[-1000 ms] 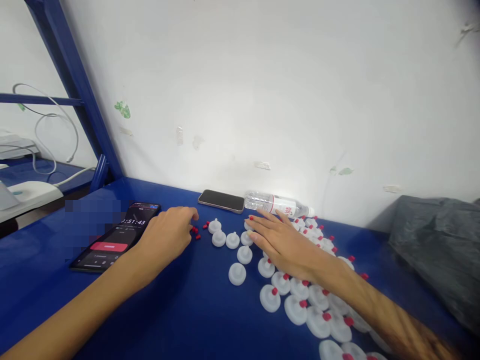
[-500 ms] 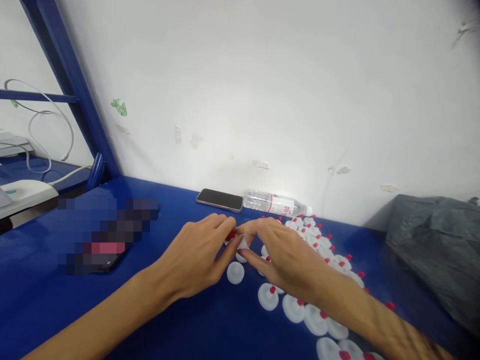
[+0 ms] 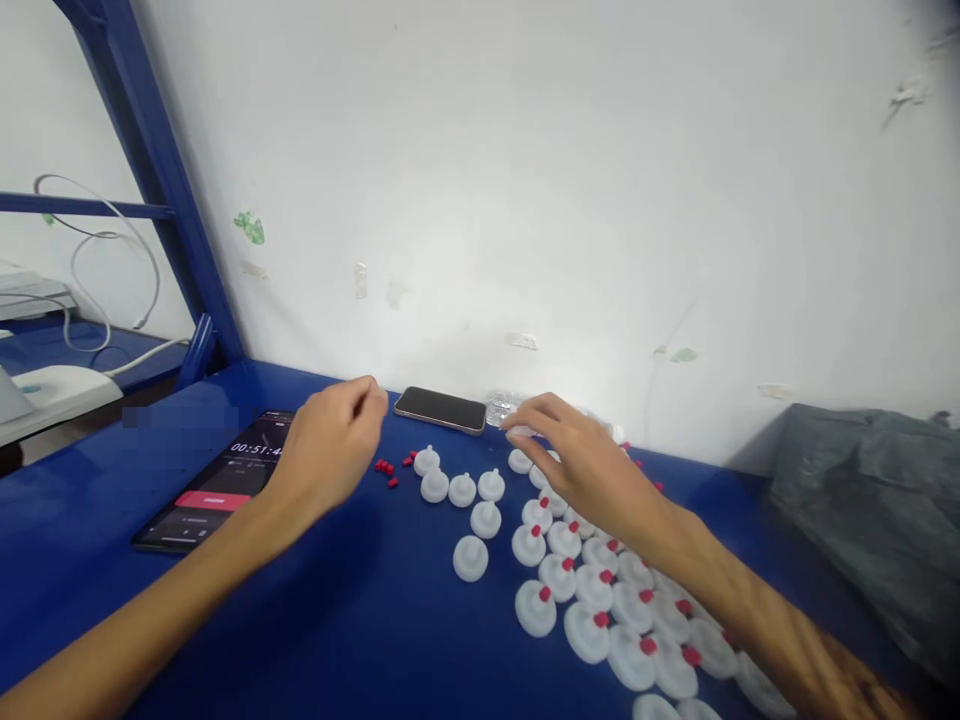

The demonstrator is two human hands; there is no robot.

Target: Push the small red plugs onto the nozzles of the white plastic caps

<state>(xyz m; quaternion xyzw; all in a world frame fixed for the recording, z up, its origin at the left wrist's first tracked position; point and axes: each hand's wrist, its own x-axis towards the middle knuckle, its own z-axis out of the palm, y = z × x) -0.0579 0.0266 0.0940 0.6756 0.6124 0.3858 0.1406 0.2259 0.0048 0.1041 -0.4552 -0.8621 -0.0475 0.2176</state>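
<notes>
My left hand is raised above the table with its fingers curled together, just left of several small red caps. Whatever it may hold is hidden. My right hand pinches a white round nozzle cap between thumb and fingers, over the back of the group. Several white nozzle caps without red tips stand spout up between my hands. Under and beside my right forearm lie many white nozzle caps with red tips, packed in rows.
A phone with a running timer lies at left, partly behind my left wrist. A dark-screened phone and a clear bottle lie along the wall. A dark grey bag sits at right. A blue frame post rises at left.
My hands met over the white nozzle caps half a second ago, working on one with a red cap. They have since parted, left hand leftward, right hand rightward with a white nozzle cap.
</notes>
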